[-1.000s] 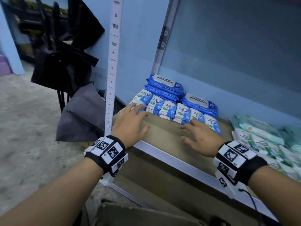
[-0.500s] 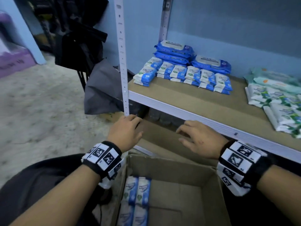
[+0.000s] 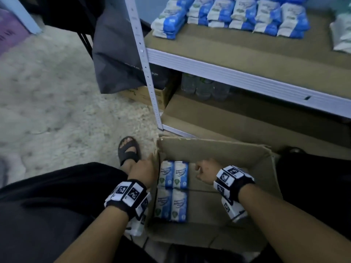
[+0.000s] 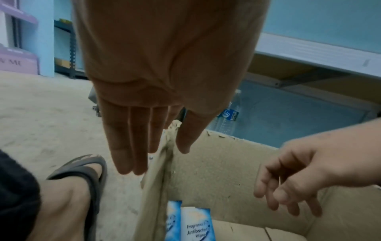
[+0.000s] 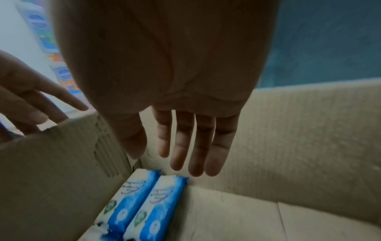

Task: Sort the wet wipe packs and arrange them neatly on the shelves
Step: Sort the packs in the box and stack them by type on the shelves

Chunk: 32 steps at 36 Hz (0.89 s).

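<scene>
My left hand [image 3: 144,168] is hovering at the box [image 3: 209,149] wall's 9 o'clock edge, fingers [image 4: 132,138] straight and holding nothing. The four packs [image 3: 172,190] are lying flat along the box's left wall, at 6 o'clock of the shelf [image 3: 237,54] row. My right hand [image 3: 206,172] is reaching over them, fingers [image 5: 195,146] relaxed and empty. I'm judging it best to grip two side by side, thumb under, keeping them square.
</scene>
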Motion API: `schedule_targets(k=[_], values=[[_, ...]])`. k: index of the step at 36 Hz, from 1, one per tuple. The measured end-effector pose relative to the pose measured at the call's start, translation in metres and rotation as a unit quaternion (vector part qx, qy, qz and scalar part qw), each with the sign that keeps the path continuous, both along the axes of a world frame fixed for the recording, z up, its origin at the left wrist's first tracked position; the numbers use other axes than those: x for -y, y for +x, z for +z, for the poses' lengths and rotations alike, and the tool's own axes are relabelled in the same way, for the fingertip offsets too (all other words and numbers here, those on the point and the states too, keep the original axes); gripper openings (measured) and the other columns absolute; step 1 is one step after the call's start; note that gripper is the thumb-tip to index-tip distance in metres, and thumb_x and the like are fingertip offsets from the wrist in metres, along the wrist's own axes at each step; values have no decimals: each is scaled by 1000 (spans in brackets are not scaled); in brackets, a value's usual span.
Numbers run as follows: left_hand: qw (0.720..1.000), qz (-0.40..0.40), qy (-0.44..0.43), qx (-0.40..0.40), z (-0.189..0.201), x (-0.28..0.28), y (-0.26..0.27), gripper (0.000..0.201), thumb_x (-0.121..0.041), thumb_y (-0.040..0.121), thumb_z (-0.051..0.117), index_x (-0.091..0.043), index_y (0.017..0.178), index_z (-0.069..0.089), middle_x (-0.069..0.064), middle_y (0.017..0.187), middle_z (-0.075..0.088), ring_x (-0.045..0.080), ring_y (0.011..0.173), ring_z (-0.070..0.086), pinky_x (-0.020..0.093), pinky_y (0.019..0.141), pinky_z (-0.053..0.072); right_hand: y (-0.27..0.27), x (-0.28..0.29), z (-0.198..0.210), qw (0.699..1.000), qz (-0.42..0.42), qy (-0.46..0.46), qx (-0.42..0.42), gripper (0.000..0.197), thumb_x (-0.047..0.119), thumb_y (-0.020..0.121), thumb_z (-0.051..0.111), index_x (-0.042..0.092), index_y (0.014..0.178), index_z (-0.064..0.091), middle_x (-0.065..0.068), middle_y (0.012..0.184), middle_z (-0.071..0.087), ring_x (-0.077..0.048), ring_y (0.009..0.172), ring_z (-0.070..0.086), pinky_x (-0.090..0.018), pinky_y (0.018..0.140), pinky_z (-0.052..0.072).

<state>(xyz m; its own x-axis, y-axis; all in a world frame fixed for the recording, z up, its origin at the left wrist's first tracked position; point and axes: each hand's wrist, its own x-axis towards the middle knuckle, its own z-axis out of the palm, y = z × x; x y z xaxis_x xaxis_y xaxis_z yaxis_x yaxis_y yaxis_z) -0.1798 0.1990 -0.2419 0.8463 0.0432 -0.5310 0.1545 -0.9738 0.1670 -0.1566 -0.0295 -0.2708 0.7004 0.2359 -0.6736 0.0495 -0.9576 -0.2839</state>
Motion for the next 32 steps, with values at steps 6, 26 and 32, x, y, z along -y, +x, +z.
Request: schedule_targets(k=[6, 26, 32], values=[[998, -11, -56, -12, -16, -8, 3, 66, -18, 98, 48, -31, 155, 16, 6, 103, 71, 23, 76, 56, 30, 60, 41, 2, -5, -53, 998, -41, -2, -56, 32, 29, 91, 59, 10, 116, 66, -11, 116, 66, -30, 102, 63, -35, 85, 54], [986, 23, -162, -1, -50, -10, 18, 74, -7, 88, 59, -33, 152, 31, -1, 113, 71, 15, 98, 65, 36, 83, 58, 12, -59, -175, 898, -399, 126, -136, 49, 29, 79, 76, 3, 117, 60, -16, 97, 71, -29, 80, 70, -42, 73, 61], [983, 27, -180, 3, -57, -17, 17, 77, -9, 87, 63, -37, 151, 31, -5, 105, 73, 13, 93, 66, 34, 81, 58, 12, -57, -181, 868, -440, 162, -165, 44, 27, 77, 80, 0, 111, 69, -18, 105, 72, -35, 92, 69, -50, 83, 58]])
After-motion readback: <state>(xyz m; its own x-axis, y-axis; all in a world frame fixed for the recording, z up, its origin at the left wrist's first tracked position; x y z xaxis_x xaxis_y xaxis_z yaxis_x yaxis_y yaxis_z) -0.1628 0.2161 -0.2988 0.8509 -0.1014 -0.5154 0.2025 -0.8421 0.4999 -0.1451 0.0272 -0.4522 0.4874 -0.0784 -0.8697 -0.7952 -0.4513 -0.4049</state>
